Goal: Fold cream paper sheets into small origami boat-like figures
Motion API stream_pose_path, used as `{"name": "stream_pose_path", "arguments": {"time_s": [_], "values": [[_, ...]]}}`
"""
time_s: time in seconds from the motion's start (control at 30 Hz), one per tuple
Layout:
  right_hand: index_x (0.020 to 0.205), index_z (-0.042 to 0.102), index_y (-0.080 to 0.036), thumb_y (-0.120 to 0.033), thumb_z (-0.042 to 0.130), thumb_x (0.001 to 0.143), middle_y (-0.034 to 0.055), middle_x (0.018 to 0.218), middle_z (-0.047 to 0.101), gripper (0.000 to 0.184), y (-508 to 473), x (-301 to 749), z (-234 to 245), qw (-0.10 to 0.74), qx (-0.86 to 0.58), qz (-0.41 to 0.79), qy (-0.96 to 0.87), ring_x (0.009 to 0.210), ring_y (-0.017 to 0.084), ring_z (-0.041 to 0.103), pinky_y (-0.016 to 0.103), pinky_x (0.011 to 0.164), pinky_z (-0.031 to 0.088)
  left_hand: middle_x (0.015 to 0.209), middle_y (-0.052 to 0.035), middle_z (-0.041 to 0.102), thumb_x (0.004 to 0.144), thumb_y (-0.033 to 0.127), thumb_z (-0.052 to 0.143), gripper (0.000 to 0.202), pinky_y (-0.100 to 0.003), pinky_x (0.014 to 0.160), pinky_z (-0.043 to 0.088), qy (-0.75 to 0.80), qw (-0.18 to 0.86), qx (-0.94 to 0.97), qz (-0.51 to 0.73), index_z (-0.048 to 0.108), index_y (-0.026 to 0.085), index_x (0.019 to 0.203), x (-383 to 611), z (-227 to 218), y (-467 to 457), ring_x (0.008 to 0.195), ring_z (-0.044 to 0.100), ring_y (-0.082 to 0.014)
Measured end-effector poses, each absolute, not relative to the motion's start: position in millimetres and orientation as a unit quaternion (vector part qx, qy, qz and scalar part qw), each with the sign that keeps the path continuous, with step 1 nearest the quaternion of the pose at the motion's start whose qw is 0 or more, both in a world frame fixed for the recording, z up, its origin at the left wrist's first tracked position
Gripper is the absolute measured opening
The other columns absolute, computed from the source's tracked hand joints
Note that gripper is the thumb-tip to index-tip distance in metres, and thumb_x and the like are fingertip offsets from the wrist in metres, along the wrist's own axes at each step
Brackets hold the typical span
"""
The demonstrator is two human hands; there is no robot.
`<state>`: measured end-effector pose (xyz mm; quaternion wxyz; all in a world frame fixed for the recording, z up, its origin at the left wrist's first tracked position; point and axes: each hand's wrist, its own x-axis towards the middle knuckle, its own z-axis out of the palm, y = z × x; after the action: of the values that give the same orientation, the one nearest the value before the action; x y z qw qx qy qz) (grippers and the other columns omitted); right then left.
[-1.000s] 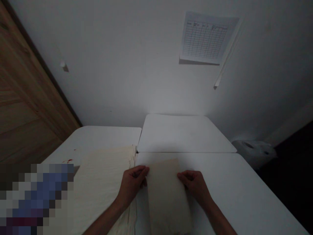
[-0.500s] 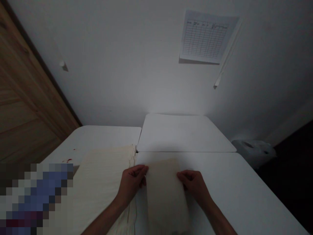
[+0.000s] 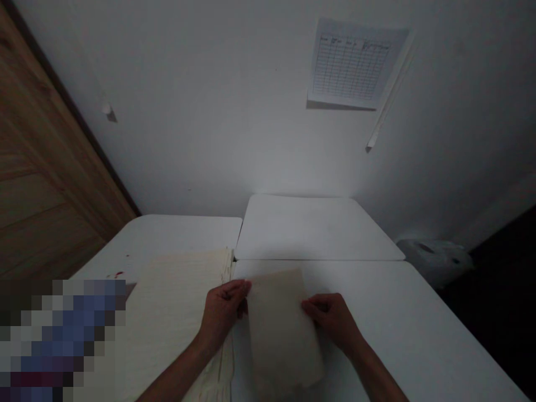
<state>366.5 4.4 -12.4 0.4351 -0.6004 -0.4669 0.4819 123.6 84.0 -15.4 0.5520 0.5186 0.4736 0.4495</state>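
Observation:
A cream sheet of paper (image 3: 280,329) lies lengthwise on the white table (image 3: 397,324) in front of me. My left hand (image 3: 221,315) pinches its left edge near the top corner, fingers curled onto it. My right hand (image 3: 333,321) grips the right edge the same way. Left of the sheet, a thick stack of similar cream sheets (image 3: 176,312) rests flat; my left wrist crosses over its right edge.
A second white table top (image 3: 314,229) butts against the far side, and another (image 3: 167,234) at the left. A wooden door (image 3: 37,184) stands left. A printed chart (image 3: 352,67) hangs on the wall. A white bag (image 3: 435,259) sits beyond the right edge. A pixelated patch covers the lower left.
Both hands have shifted slightly left and toward me with the sheet, which now sits a little tilted. Nothing else has moved.

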Motion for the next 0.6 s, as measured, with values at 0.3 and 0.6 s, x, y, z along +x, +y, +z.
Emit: {"name": "stream_pose_path", "arguments": {"time_s": [0.3,0.6], "values": [[0.075,0.074,-0.013,-0.053,0.065,0.075,0.0076,0.071,0.072,0.042,2.5,366.0,-11.0,0.431,-0.592,0.486,-0.477,0.058,0.016,0.061,0.024,0.052,0.042,0.046,0.0023,0.053,0.077,0.045,0.067,0.035,-0.019,0.04,0.033,0.468,0.546,0.524,0.457,0.07,0.011,0.087,122.6,-15.8,85.4,0.04,0.042,-0.0083],[0.075,0.074,-0.013,-0.052,0.067,0.074,0.0075,0.069,0.072,0.04,3.9,367.7,-14.3,0.476,-0.617,0.441,-0.445,0.057,0.017,0.062,0.024,0.05,0.042,0.046,0.0024,0.053,0.076,0.044,0.065,0.033,-0.019,0.042,0.033,0.445,0.553,0.588,0.388,0.065,0.014,0.065,128.9,-11.0,78.7,0.042,0.045,-0.009]]}}
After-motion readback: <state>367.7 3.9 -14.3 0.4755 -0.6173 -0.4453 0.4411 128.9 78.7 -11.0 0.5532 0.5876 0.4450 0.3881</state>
